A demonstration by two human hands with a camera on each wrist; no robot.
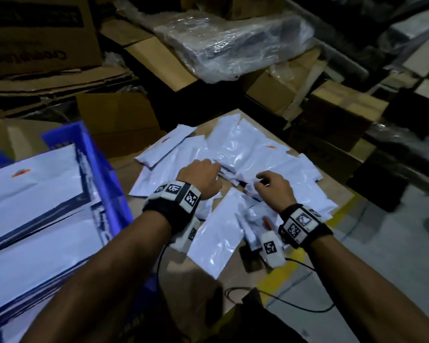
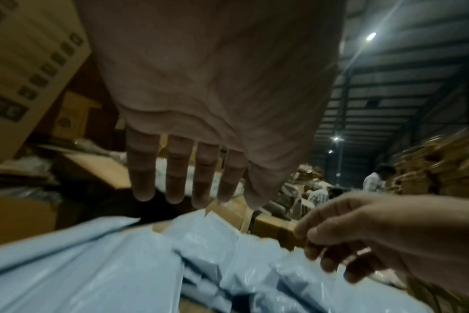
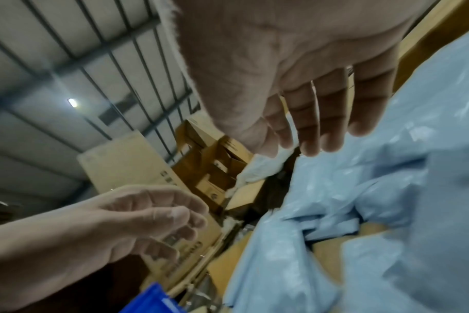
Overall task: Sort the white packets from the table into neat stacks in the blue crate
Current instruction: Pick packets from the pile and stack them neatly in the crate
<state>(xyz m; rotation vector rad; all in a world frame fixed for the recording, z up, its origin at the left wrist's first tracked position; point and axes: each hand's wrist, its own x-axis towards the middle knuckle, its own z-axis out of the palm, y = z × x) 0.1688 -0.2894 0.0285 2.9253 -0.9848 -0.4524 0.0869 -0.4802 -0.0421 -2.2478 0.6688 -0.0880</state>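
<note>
Head view: both hands, left hand [image 1: 200,175] and right hand [image 1: 274,188], hover loose-fingered and empty over the white packets [image 1: 235,154], whose heap runs toward 12 o'clock, the blue crate [image 1: 102,169] at 9 o'clock.

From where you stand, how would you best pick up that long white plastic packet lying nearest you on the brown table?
Probably by its near short end. The long white plastic packet lies flat and uppermost, its near corner overhanging the brown table, so fingers could likely slip beneath and pinch from the person's side.
</note>
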